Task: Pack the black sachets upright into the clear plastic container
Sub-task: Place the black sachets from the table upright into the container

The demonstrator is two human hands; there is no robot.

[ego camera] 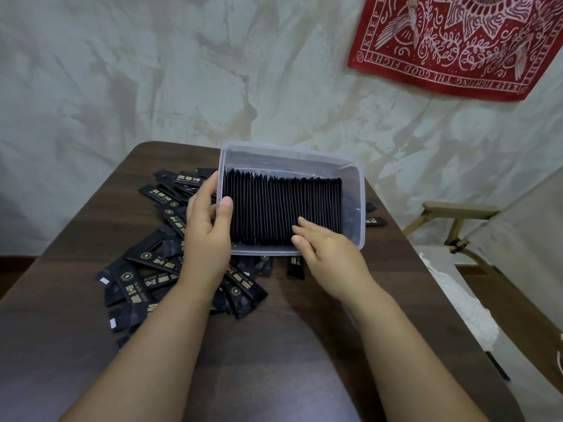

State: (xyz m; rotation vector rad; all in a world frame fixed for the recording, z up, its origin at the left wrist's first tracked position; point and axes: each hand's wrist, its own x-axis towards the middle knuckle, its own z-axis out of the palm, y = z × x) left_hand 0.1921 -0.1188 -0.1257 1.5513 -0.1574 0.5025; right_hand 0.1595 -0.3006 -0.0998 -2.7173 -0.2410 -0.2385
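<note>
light: dim, soft, even | shadows: faint | focus: mostly sharp | edges: wide-angle bending

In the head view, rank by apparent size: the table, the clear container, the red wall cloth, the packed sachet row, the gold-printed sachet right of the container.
1. table
2. clear container and red wall cloth: about alike; cloth is farther and cropped
3. packed sachet row
4. gold-printed sachet

Loose sachets partly beneath container.

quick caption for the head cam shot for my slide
Left hand grips the clear plastic container while the right hand touches the upright row of black sachets inside.
</note>
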